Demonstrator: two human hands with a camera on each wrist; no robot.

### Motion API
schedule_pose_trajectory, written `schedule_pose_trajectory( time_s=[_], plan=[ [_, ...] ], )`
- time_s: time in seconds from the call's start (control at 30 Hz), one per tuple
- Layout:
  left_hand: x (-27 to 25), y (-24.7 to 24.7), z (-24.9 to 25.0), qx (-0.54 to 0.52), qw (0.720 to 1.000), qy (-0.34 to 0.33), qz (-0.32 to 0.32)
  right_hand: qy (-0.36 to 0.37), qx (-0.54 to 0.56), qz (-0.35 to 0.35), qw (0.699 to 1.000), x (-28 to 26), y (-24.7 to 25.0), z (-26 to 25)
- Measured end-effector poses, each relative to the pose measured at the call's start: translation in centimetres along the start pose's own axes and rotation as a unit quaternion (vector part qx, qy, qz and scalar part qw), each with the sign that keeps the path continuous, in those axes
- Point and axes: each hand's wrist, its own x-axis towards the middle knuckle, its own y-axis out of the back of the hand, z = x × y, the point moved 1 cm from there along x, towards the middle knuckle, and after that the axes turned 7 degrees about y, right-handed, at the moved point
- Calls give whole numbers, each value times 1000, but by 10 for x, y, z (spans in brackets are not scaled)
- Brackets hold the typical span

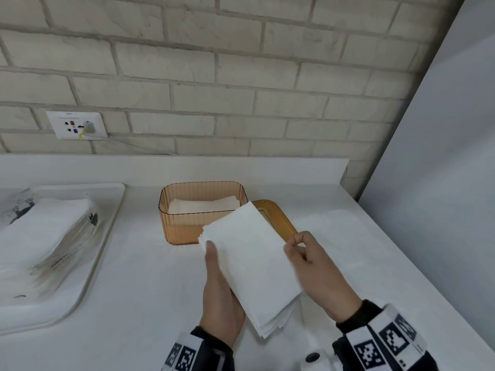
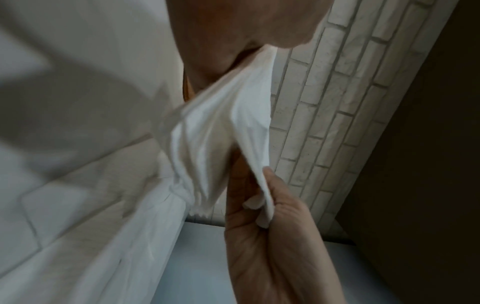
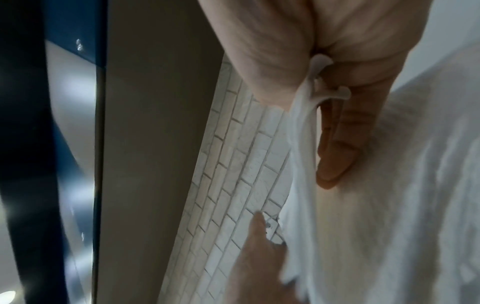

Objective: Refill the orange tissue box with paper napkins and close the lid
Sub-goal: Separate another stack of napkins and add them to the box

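Note:
The orange tissue box (image 1: 187, 226) stands open on the white counter, with a few napkins lying in it. Its orange lid (image 1: 281, 218) lies flat just right of the box, partly covered by the stack I hold. Above the counter, in front of the box, I hold a stack of white paper napkins (image 1: 251, 266) in both hands. My left hand (image 1: 214, 255) grips its left edge, thumb on top and fingers hidden beneath. My right hand (image 1: 294, 246) pinches its right edge. The wrist views show the napkins (image 2: 221, 127) (image 3: 363, 205) fanning between the hands.
A white tray (image 1: 107, 236) at the left holds an opened pack of napkins (image 1: 45, 231). A brick wall with a socket (image 1: 77, 125) runs behind the counter. A grey panel (image 1: 442, 183) bounds the right side.

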Motion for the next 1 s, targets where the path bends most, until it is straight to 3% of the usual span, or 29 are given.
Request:
schedule_pose_trajectory(
  time_s=[0.13, 0.17, 0.27, 0.37, 0.43, 0.57, 0.67, 0.73, 0.87, 1.0],
  plan=[
    [-1, 1, 5, 115, 993, -17, 8, 27, -134, -42, 990, 6, 5, 3],
    [-1, 0, 8, 143, 989, -20, 6, 23, -129, -70, 989, 8, 7, 3],
    [1, -6, 16, 260, 965, -38, -16, 6, 21, -166, 986, 11, 1, 1],
    [4, -14, 21, 353, 933, -63, -8, 29, 44, -170, 984, 14, -9, -1],
    [6, -15, 28, 350, 934, -73, 10, 39, 31, -157, 986, 17, -10, -2],
    [7, -7, 36, 183, 981, -54, 17, -44, 102, -115, 987, 24, -2, 15],
    [3, -3, 32, 107, 993, -46, 3, -142, 309, -115, 933, 19, -6, 28],
    [1, 3, 34, 78, 996, -44, 1, -167, 394, -92, 899, 18, -7, 33],
    [-2, 23, 50, 113, 993, 17, 15, -178, 439, -67, 878, 20, -3, 41],
    [-6, 33, 49, 207, 973, 100, 31, -210, 371, -77, 901, 21, -5, 43]
  ],
)
